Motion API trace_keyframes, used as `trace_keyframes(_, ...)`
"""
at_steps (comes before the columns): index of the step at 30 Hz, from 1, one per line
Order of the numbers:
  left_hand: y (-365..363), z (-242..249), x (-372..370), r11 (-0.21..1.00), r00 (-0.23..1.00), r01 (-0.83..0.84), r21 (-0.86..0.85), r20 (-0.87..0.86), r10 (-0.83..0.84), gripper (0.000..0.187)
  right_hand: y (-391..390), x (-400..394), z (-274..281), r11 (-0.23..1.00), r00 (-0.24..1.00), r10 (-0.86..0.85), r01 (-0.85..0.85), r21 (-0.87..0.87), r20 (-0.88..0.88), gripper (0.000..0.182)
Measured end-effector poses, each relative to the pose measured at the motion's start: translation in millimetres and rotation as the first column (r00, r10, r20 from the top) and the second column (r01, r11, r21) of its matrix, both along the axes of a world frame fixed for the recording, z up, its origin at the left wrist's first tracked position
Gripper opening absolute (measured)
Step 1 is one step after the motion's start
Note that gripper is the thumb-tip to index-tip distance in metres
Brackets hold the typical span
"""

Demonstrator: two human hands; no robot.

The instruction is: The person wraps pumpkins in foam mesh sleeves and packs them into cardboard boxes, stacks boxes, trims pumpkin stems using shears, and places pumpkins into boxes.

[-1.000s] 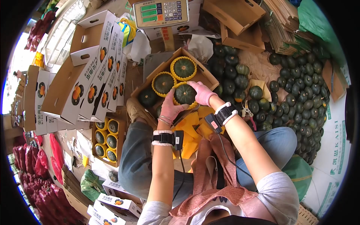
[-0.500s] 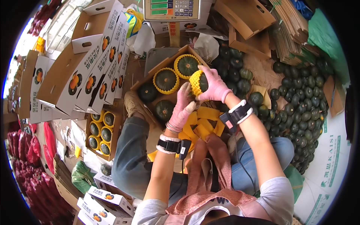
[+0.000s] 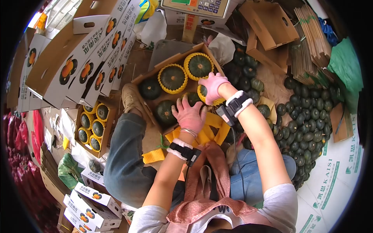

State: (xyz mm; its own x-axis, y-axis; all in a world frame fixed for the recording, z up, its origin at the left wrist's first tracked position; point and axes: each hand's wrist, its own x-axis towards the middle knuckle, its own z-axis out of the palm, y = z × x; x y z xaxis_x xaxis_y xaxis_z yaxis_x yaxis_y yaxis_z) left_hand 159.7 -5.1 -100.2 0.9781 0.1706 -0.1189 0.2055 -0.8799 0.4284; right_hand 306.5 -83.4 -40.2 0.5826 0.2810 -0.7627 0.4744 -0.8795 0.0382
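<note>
Both my hands wear pink gloves over an open cardboard box (image 3: 158,66) of dark green pumpkins. My right hand (image 3: 213,86) curls over a pumpkin in a yellow foam net (image 3: 203,91) at the box's right end. Fingers spread, my left hand (image 3: 189,116) rests its fingertips at a bare pumpkin (image 3: 191,98) at the near side. Two pumpkins in yellow nets, one on the left (image 3: 172,79) and one on the right (image 3: 199,65), sit along the far side. Two more bare pumpkins, a far one (image 3: 150,89) and a near one (image 3: 165,112), lie at the left end.
Yellow foam nets (image 3: 211,128) lie between my legs and the box. A scale (image 3: 196,7) stands beyond it. Loose pumpkins (image 3: 303,120) are heaped at right. Printed cartons (image 3: 58,77) and a filled box (image 3: 107,136) are at left; flattened cardboard (image 3: 311,42) stands at back right.
My right hand has lowered the netted pumpkin into the box's right end. My left hand has turned palm down and spread over a bare pumpkin. The view has shifted slightly.
</note>
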Motion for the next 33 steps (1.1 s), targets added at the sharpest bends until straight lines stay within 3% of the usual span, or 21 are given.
trace_keyframes(3, 3.8, -12.8, -6.0, 0.999, 0.991, -0.029, -0.041, 0.13, 0.034, 0.026, -5.9, -4.0, -11.6, 0.998, 0.995, -0.044, 0.041, 0.039, 0.085, 0.082)
trace_keyframes(5, 2.2, -17.2, -6.3, 0.999, 0.991, -0.026, -0.025, 0.132, 0.029, 0.027, -18.4, -13.8, -39.6, 0.98, 0.979, -0.119, 0.088, 0.18, 0.165, 0.085)
trace_keyframes(7, 0.5, -21.2, -6.8, 0.999, 0.991, -0.033, -0.021, 0.131, 0.035, 0.027, -34.0, -40.7, -77.2, 0.951, 0.89, -0.116, -0.03, 0.309, 0.442, 0.084)
trace_keyframes(8, 0.6, -22.4, -4.7, 0.999, 0.991, -0.029, -0.028, 0.131, 0.032, 0.027, -34.0, -43.0, -73.2, 0.949, 0.892, -0.128, -0.017, 0.316, 0.433, 0.083)
trace_keyframes(11, 5.3, -23.5, -9.7, 0.999, 0.993, -0.006, -0.036, 0.116, 0.01, 0.028, -50.3, -63.0, -51.5, 0.842, 0.674, -0.272, -0.179, 0.509, 0.687, 0.073)
trace_keyframes(13, 8.9, -26.0, -8.2, 0.999, 0.993, 0.017, -0.04, 0.12, -0.013, 0.028, -74.3, -87.8, -56.6, 0.603, 0.475, -0.599, -0.262, 0.753, 0.645, 0.038)
trace_keyframes(15, 12.0, -27.9, -6.1, 1.0, 0.996, 0.028, -0.011, 0.088, -0.027, 0.032, -100.0, -127.2, -88.6, 0.616, 0.441, -0.676, -0.102, 0.781, 0.59, 0.012)
trace_keyframes(17, 13.8, -22.2, 0.2, 0.999, 0.999, 0.031, -0.016, 0.035, -0.031, 0.038, -108.1, -161.0, -127.8, 0.77, 0.683, -0.564, 0.23, 0.595, 0.464, 0.015)
trace_keyframes(18, 16.0, -19.5, 7.9, 0.999, 0.998, 0.046, 0.028, -0.046, -0.045, 0.053, -110.8, -174.9, -156.0, 0.835, 0.77, -0.478, 0.249, 0.49, 0.423, 0.024)
trace_keyframes(19, 16.3, -14.4, 17.8, 0.997, 0.986, 0.056, 0.045, -0.157, -0.048, 0.056, -104.7, -185.3, -161.0, 0.86, 0.797, -0.453, 0.275, 0.429, 0.398, 0.034)
trace_keyframes(21, 17.5, -4.4, 37.1, 0.993, 0.93, 0.075, 0.089, -0.365, -0.038, 0.064, -98.4, -199.0, -174.6, 0.887, 0.804, -0.447, 0.339, 0.314, 0.392, 0.041)
trace_keyframes(23, 22.3, -12.2, 46.5, 0.987, 0.916, 0.119, 0.105, -0.396, -0.069, 0.079, -97.6, -194.6, -200.2, 0.859, 0.769, -0.505, 0.404, 0.315, 0.391, 0.029)
trace_keyframes(26, 24.7, -17.6, 49.9, 0.984, 0.923, 0.144, 0.109, -0.372, -0.094, 0.091, -110.8, -181.1, -210.8, 0.816, 0.754, -0.564, 0.446, 0.367, 0.337, 0.025)
trace_keyframes(27, 28.0, -21.1, 46.6, 0.99, 0.962, 0.125, 0.063, -0.251, -0.105, 0.088, -114.9, -176.5, -204.3, 0.794, 0.747, -0.589, 0.461, 0.397, 0.31, 0.025)
trace_keyframes(28, 30.8, -12.9, 43.6, 0.992, 0.976, 0.049, -0.116, -0.203, -0.072, 0.087, -114.9, -165.4, -175.0, 0.774, 0.769, -0.613, 0.538, 0.333, 0.182, 0.024)
trace_keyframes(29, 30.8, -7.1, 42.9, 0.952, 0.984, -0.015, -0.306, -0.173, -0.04, 0.086, -116.4, -158.1, -140.3, 0.7, 0.736, -0.677, 0.639, 0.32, 0.009, 0.02)
trace_keyframes(31, 23.7, -2.7, 45.4, 0.911, 0.998, 0.041, -0.411, 0.051, -0.022, 0.081, -122.1, -167.4, -96.8, 0.499, 0.671, -0.735, 0.635, 0.59, -0.101, 0.02)
trace_keyframes(33, -4.6, 22.5, 54.4, 0.887, 0.98, 0.099, -0.452, 0.197, -0.008, 0.07, -121.4, -189.2, -105.4, 0.137, 0.49, -0.85, 0.559, 0.818, -0.192, 0.023)
